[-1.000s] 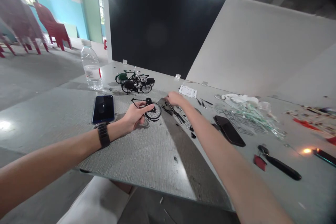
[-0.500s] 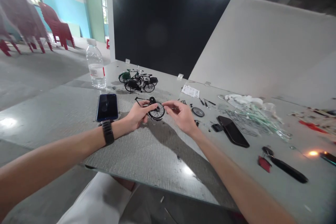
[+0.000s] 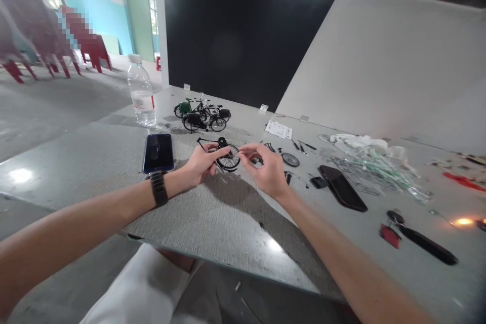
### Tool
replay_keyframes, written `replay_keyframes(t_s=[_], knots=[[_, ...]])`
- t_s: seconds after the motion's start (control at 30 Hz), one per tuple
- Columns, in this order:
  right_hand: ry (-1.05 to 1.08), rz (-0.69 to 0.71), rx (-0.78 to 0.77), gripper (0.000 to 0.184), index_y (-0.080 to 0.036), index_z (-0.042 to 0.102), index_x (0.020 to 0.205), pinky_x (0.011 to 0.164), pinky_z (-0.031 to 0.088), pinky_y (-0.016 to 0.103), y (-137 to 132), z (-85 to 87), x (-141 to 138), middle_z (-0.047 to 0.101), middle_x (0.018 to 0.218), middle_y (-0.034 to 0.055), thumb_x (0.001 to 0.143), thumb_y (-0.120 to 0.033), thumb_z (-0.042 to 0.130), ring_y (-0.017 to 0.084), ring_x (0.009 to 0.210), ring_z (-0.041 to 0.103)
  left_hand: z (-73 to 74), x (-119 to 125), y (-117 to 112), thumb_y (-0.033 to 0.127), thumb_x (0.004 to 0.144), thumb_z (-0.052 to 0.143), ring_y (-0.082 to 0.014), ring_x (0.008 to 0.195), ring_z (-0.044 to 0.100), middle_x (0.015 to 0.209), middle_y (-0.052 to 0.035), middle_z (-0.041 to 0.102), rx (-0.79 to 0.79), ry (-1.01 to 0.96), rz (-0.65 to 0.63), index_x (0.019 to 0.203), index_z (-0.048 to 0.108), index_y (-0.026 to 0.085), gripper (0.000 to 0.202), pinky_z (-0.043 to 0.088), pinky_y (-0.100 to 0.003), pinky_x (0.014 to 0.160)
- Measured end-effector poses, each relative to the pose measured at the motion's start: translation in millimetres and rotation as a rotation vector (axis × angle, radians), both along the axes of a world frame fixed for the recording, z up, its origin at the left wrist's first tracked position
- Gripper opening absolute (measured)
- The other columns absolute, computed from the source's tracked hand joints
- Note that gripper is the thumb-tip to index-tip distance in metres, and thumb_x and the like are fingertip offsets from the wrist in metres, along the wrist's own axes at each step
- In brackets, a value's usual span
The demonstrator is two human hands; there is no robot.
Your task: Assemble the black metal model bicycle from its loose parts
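My left hand [image 3: 203,162] grips a black model bicycle [image 3: 229,158], partly built, with one spoked wheel. Its thumb lies across the wheel, and a thin frame bar sticks out to the left. At the wheel's right edge is my right hand [image 3: 264,166], thumb and fingertips drawn close together in a pinch. Whatever those fingertips hold is too small to make out. Behind the hands stand finished model bicycles, a green one [image 3: 185,107] and black ones [image 3: 195,119]. A loose spoked wheel [image 3: 290,160] lies to the right of my right hand.
A phone [image 3: 158,153] and a water bottle [image 3: 142,96] are at the left. Rightward lie a dark phone [image 3: 342,188], thin tools [image 3: 299,147], a paper sheet [image 3: 278,129], a plastic-bag heap [image 3: 379,162] and a black-handled object [image 3: 429,244]. The table's front edge [image 3: 228,265] is close.
The view has shifted slightly, so the table things appear a little displaced. My left hand keeps hold of the model bicycle; my right fingers stay by the wheel's edge, drawn slightly closer together.
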State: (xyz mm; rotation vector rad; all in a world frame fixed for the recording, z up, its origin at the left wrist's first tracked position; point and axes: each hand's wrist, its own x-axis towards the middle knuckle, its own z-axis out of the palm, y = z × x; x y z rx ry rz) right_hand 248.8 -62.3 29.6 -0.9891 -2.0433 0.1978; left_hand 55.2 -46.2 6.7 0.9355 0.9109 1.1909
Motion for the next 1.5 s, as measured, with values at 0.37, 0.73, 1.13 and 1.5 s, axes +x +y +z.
replay_keyframes(t_s=[0.37,0.73,1.13,1.5], knots=[[-0.109,-0.005,0.235,0.01,-0.024,0.066,0.103,0.075,0.058,0.034,-1,-5.4,-2,0.074,0.092,0.0058,0.101,-0.026,0.056,0.02,0.082,0.069,-1.6,0,1,0.037,0.079,0.086,-0.0011,0.029,0.039,0.061,0.007,0.059,-0.003,0.074,0.012,0.105,0.062,0.012,0.043,0.026,-0.021,0.034],[-0.24,0.001,0.317,0.014,-0.021,0.062,0.111,0.073,0.057,0.031,-7,-4.5,-6,0.075,0.103,0.0093,0.101,-0.016,0.052,0.021,0.09,0.072,-7.1,1,2,0.037,0.078,0.087,-0.0008,0.032,0.042,0.075,0.003,0.064,0.025,0.072,0.035,0.118,0.06,0.011,0.054,0.025,-0.021,0.032],[-0.097,0.03,0.239,0.011,-0.023,0.06,0.114,0.076,0.06,0.03,-11,-13.8,-11,0.076,0.104,0.0067,0.105,-0.024,0.053,0.02,0.093,0.076,1.2,2,-3,0.032,0.081,0.085,-0.0025,0.03,0.042,0.062,0.0065,0.059,-0.007,0.06,0.019,0.112,0.064,0.011,0.043,0.029,-0.019,0.033],[-0.224,-0.001,0.271,0.014,-0.02,0.057,0.117,0.064,0.055,0.026,-12,-12.7,-11,0.076,0.099,0.0091,0.107,-0.022,0.047,0.019,0.082,0.075,1.5,2,-4,0.03,0.078,0.087,-0.0003,0.032,0.042,0.069,0.0044,0.061,-0.022,0.038,0.043,0.108,0.065,0.012,0.041,0.028,-0.018,0.033]])
